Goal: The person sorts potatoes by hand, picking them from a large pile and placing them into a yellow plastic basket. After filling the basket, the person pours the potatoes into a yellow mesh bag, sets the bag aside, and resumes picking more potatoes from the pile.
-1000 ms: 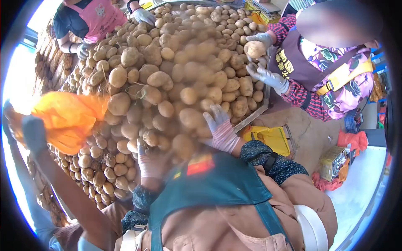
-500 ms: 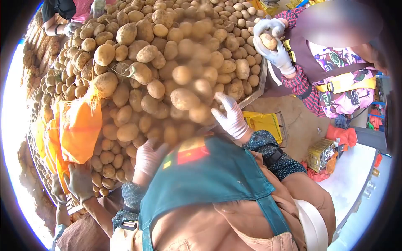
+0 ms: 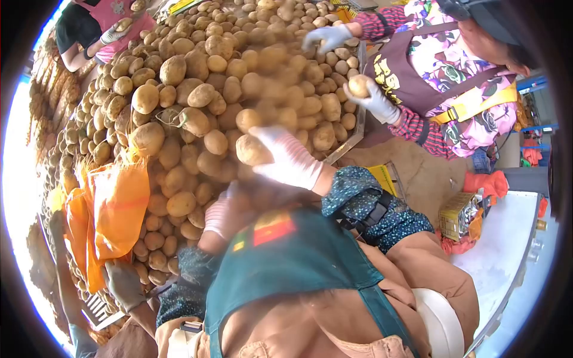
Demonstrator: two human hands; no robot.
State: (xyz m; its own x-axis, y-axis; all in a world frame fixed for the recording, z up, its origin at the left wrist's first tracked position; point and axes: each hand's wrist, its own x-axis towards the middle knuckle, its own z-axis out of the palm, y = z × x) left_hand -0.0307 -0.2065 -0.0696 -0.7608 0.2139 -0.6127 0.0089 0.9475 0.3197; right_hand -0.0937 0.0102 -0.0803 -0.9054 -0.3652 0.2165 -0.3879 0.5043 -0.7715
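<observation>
A large heap of potatoes (image 3: 181,203) fills the space in front of me. My right hand (image 3: 291,160), in a pale glove, reaches over the near side of the heap. Its fingers and thumb are around a light-brown potato (image 3: 252,150) at their tips. Lower and to the left, my left hand (image 3: 219,216), also gloved, is close to the front of my green apron (image 3: 286,262). Blur and a dark smear hide its fingers, so what it holds, if anything, does not show.
Across on the right, a co-worker's gloved hand (image 3: 382,106) holds a potato (image 3: 359,86). Another person in pink (image 3: 122,24) stands far left. An orange mesh bag (image 3: 119,206) hangs at left near another gloved hand (image 3: 124,285). A wooden edge (image 3: 345,148) bounds the heap.
My right hand has moved left from the heap's edge and closed around a potato. My left hand has shifted slightly. The right co-worker's hands have separated, one reaching over the heap.
</observation>
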